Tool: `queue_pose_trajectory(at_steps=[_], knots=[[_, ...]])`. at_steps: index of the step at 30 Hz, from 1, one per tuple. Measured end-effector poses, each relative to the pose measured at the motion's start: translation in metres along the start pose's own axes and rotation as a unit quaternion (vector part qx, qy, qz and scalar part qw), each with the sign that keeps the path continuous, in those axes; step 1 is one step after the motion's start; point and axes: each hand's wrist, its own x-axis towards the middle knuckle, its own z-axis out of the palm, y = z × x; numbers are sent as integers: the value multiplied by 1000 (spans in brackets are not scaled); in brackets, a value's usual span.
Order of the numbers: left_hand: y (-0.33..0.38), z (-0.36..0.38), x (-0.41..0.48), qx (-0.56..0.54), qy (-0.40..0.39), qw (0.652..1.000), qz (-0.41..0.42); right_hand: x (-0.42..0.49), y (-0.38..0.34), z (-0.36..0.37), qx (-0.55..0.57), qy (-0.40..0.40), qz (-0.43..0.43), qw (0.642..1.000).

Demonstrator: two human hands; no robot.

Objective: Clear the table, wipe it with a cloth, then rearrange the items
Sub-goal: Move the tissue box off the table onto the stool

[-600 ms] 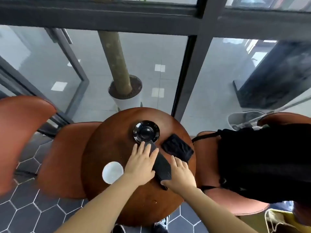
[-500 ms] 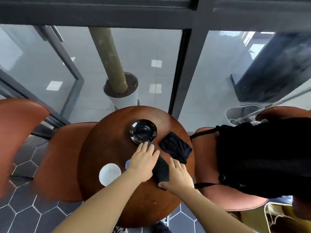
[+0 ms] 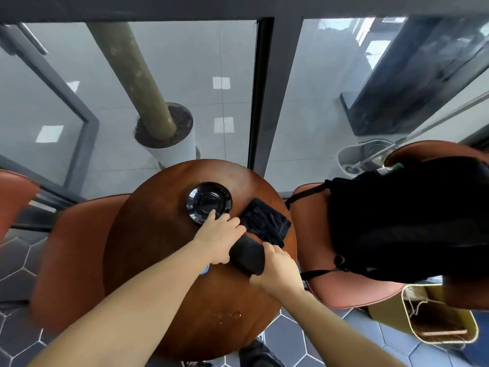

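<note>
A round brown wooden table [image 3: 148,234] fills the middle of the view. At its far side sits a shiny black dish [image 3: 205,201], and to the right of it lies a crumpled black cloth [image 3: 267,221]. Between my hands is a black oblong fabric item [image 3: 247,254]. My left hand [image 3: 219,237] lies over its far end with fingers bent round it, the index finger touching the dish rim. My right hand [image 3: 275,268] grips its near end, thumb on top. A small blue thing [image 3: 205,270] peeks out under my left wrist.
Orange-brown chairs stand on the left [image 3: 74,260] and the right [image 3: 344,292]; a big black backpack [image 3: 407,223] sits on the right one. Glass panels with a dark frame [image 3: 260,96] rise just behind the table. Water drops [image 3: 227,315] lie near the front edge.
Both hands have moved closer together on the black item, and my left fingers have gone from flat to bent, reaching the dish. My left arm now hides the white disc.
</note>
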Motion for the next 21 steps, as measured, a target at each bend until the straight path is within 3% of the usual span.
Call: queue_pose_trajectory(at_steps=[9, 21], knots=[[-11, -14, -31, -134, 130, 981, -50, -1, -10, -51, -16, 54, -78, 995], [-47, -38, -125, -131, 243, 942, -192, 5, -90, -85, -57, 88, -240, 965]])
